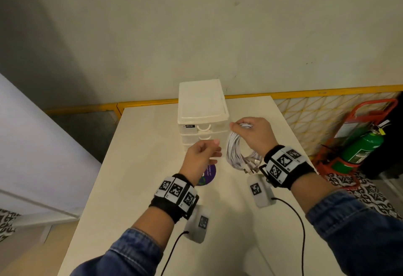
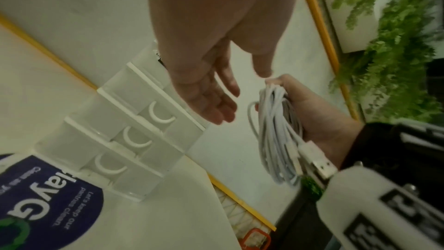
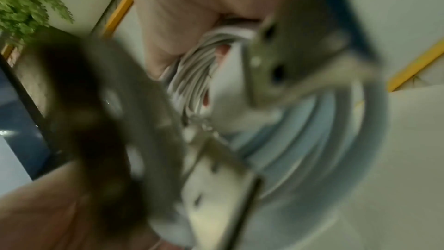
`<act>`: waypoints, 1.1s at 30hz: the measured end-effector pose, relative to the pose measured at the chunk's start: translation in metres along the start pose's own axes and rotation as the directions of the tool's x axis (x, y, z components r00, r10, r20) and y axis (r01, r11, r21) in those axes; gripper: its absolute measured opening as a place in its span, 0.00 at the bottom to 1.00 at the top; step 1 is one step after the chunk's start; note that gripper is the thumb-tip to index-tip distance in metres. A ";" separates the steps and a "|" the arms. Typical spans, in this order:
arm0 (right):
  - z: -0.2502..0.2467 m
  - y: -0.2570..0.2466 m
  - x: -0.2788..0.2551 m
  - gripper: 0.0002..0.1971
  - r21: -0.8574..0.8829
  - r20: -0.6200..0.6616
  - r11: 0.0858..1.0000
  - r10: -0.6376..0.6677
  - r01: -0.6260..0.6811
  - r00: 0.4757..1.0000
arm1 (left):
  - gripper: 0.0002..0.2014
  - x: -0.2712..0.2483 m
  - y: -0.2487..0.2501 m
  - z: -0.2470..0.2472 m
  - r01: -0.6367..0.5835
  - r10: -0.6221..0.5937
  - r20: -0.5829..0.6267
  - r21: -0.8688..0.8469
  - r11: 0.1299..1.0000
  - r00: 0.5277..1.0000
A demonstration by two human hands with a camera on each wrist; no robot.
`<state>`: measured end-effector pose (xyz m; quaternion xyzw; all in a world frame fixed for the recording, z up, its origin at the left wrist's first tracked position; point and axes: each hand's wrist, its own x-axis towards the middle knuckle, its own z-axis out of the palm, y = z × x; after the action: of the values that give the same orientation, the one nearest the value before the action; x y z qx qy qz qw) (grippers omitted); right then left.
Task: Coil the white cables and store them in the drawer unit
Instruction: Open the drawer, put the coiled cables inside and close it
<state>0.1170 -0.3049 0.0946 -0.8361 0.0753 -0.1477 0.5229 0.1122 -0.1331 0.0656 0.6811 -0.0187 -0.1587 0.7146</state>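
Centre frame, the right hand [image 1: 254, 133] grips the coiled white cables [image 1: 236, 151] at the top, loops hanging just right of the drawer unit [image 1: 201, 110]. Left hand [image 1: 201, 155], loosely open and holding nothing, hovers by the closed drawers, likely ready to pull one.

A small black label [image 1: 189, 126] at the top left corner of the drawer unit's [image 1: 201, 110] front carries white lettering that seems to end in "box"; its first letters are unclear. On the counter [image 1: 135, 166], at about 6 o'clock from the unit, lies a round dark blue sticker [image 2: 50, 202] with large white letters, only partly legible, and the smaller line "Let's keep our pantries clean."
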 end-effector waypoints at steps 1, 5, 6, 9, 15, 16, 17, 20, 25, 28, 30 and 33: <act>-0.005 0.003 0.009 0.09 -0.048 0.033 0.999 -0.002 0.004 0.999 | 0.09 0.010 -0.002 -0.002 0.048 -0.050 -0.063 -0.030 0.998 0.997; -0.018 0.007 0.044 0.18 -0.176 0.151 0.984 -0.006 0.033 0.989 | 0.03 0.045 -0.013 -0.011 0.208 -0.254 -0.225 -0.210 0.955 0.941; -0.019 0.007 0.052 0.20 -0.225 0.176 0.973 -0.013 0.053 0.984 | 0.03 0.052 -0.015 -0.011 0.237 -0.294 -0.240 -0.240 0.941 0.925; -0.020 0.012 0.072 0.25 -0.371 0.261 0.922 -0.009 0.110 0.965 | 0.08 0.067 -0.022 -0.005 0.300 -0.368 -0.260 -0.266 0.916 0.893; -0.016 0.020 0.091 0.30 -0.427 0.349 0.892 0.009 0.151 0.937 | 0.08 0.087 -0.034 0.010 0.292 -0.412 -0.321 -0.359 0.886 0.853; -0.014 0.019 0.092 0.31 -0.422 0.361 0.894 0.011 0.153 0.932 | 0.07 0.089 -0.036 0.010 0.289 -0.434 -0.331 -0.406 0.867 0.838; -0.012 0.019 0.093 0.31 -0.424 0.378 0.892 0.018 0.155 0.926 | 0.07 0.091 -0.038 0.010 0.287 -0.451 -0.337 -0.438 0.852 0.826; -0.006 0.022 0.095 0.33 -0.419 0.414 0.897 0.048 0.143 0.909 | 0.07 0.093 -0.043 0.009 0.287 -0.455 -0.362 -0.431 0.856 0.814; -0.001 0.024 0.095 0.32 -0.383 0.407 0.923 0.128 0.042 0.904 | 0.03 0.094 -0.043 0.011 0.160 -0.384 -0.414 -0.480 0.863 0.825; -0.001 0.021 0.096 0.31 -0.372 0.432 0.928 0.179 -0.006 0.884 | 0.08 0.094 -0.042 0.009 0.138 -0.368 -0.422 -0.483 0.865 0.829; 0.000 0.018 0.097 0.30 -0.372 0.463 0.928 0.209 -0.025 0.861 | 0.11 0.093 -0.044 0.008 0.133 -0.362 -0.438 -0.471 0.872 0.823; 0.002 0.012 0.098 0.30 -0.390 0.490 0.919 0.254 -0.051 0.834 | 0.11 0.092 -0.044 0.006 0.121 -0.337 -0.446 -0.445 0.887 0.829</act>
<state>0.2107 -0.3354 0.0996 -0.9166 0.0212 0.1487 0.3705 0.1895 -0.1630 0.0052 0.5358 0.2878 -0.0590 0.7916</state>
